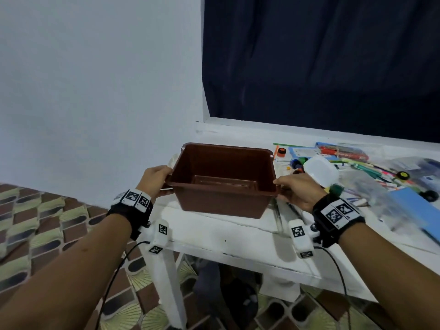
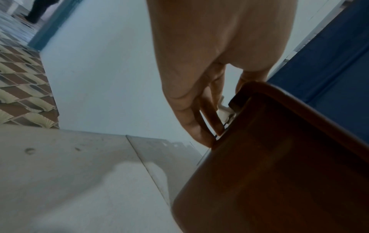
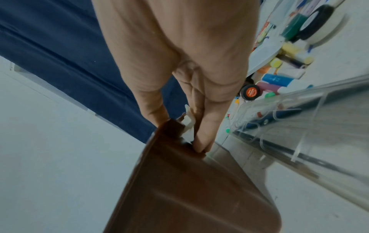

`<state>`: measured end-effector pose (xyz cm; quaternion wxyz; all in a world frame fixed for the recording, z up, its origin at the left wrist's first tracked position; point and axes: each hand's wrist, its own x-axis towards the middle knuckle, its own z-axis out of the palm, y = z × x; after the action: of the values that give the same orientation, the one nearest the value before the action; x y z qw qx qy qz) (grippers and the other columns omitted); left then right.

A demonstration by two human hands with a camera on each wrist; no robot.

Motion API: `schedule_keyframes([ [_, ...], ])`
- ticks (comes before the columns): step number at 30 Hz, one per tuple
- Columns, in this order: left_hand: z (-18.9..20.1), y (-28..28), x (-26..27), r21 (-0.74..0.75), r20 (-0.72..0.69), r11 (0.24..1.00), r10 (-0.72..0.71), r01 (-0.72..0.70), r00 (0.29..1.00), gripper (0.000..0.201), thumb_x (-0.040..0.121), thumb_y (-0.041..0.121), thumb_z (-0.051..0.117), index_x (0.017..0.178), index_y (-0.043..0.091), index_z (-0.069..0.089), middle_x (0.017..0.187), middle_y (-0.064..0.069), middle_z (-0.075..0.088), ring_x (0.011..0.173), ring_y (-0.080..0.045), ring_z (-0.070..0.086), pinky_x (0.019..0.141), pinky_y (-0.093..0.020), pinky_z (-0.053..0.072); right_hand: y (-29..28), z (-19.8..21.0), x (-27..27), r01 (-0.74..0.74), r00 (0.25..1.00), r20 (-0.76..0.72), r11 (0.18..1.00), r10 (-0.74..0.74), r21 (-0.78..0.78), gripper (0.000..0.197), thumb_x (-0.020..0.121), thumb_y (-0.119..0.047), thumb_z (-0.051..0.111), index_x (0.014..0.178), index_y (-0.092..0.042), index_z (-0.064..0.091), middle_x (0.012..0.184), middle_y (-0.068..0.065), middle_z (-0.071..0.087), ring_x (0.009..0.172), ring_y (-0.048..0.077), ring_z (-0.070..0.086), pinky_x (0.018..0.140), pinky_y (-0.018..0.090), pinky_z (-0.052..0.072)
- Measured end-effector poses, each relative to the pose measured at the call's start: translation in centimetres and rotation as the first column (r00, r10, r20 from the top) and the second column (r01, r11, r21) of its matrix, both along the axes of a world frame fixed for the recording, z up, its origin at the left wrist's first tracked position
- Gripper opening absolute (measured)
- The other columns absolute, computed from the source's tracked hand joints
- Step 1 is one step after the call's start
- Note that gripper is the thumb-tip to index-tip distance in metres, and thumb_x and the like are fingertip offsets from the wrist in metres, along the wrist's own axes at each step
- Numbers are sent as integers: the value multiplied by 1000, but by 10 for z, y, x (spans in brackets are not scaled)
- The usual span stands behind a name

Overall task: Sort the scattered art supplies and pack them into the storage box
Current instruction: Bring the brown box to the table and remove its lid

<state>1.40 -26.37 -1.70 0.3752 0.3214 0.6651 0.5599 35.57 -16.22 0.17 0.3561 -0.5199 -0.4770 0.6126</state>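
An empty brown plastic storage box (image 1: 221,203) is at the left end of the white table (image 1: 238,236); I cannot tell whether its base touches the top. My left hand (image 1: 164,179) grips its left rim, thumb over the edge and fingers under the lip. My right hand (image 1: 282,186) grips the right rim the same way. In the left wrist view the left hand (image 2: 209,110) curls at the brown box (image 2: 279,173) corner. In the right wrist view the right hand (image 3: 199,134) clasps the box (image 3: 189,189) edge. Scattered markers (image 1: 364,169) and paint pots (image 1: 281,151) lie to the right.
A translucent white tub (image 1: 320,170), packs of markers (image 1: 345,151), a blue sheet (image 1: 412,206) and a clear plastic case (image 3: 309,126) crowd the table right of the box. A wall and a dark curtain stand behind. The patterned floor (image 1: 47,222) lies left of the table's edge.
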Motion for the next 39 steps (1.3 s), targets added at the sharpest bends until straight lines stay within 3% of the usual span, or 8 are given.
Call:
schedule_keyframes([
  [5,2,-4,-1,13,-37,999,-52,53,998,20,92,12,50,85,13,69,68,-2,63,68,-18,61,66,-34,57,-8,-10,0,56,998,-12,998,-56,-6,7,85,0,65,85,-6,62,82,15,63,62,19,61,64,32,58],
  [8,2,-5,-3,23,-51,998,-63,64,997,25,92,11,48,101,15,71,73,-2,67,70,-18,64,68,-36,58,-16,-13,-2,67,998,-7,998,-67,-3,6,86,-2,64,84,-9,63,76,10,63,58,16,59,61,29,53],
  [14,10,-5,-9,-60,-183,994,-103,93,978,21,89,10,49,96,10,69,76,-4,67,78,-23,63,79,-41,58,-28,-13,-3,115,993,-17,993,-115,7,5,85,-7,67,84,-11,64,81,11,66,66,19,61,73,36,52],
  [17,22,7,-11,-212,-608,977,-138,8,782,51,88,24,58,134,5,52,126,-16,62,118,-33,56,104,-43,44,-33,-3,4,112,992,49,991,-116,78,7,88,-11,66,82,-14,62,80,9,68,71,22,64,77,37,54],
  [20,46,15,15,-151,-786,988,-145,40,601,49,87,25,61,132,7,55,131,-15,60,121,-34,54,99,-37,42,-31,10,23,138,978,135,978,-160,160,5,87,-12,67,89,-8,64,85,11,60,69,21,59,69,33,55],
  [23,67,35,57,-96,-813,979,-181,179,553,38,86,24,62,120,9,65,115,-11,68,109,-31,61,93,-32,45,-29,22,51,147,958,210,964,-194,223,9,89,-9,66,94,-1,66,87,14,61,75,23,59,58,28,53],
  [29,86,87,193,-84,-793,889,-333,450,510,29,85,22,63,112,15,68,100,-3,69,97,-20,62,85,-26,45,-23,31,143,217,913,282,936,-295,277,8,90,-12,63,89,-7,68,90,10,65,77,20,62,64,30,55],
  [39,62,155,454,-151,-730,655,-578,740,363,24,85,18,66,108,11,71,105,-4,69,96,-18,62,79,-22,41,-19,28,366,396,832,298,877,-468,271,11,91,-10,60,83,-7,67,92,10,66,76,23,62,67,31,54],
])
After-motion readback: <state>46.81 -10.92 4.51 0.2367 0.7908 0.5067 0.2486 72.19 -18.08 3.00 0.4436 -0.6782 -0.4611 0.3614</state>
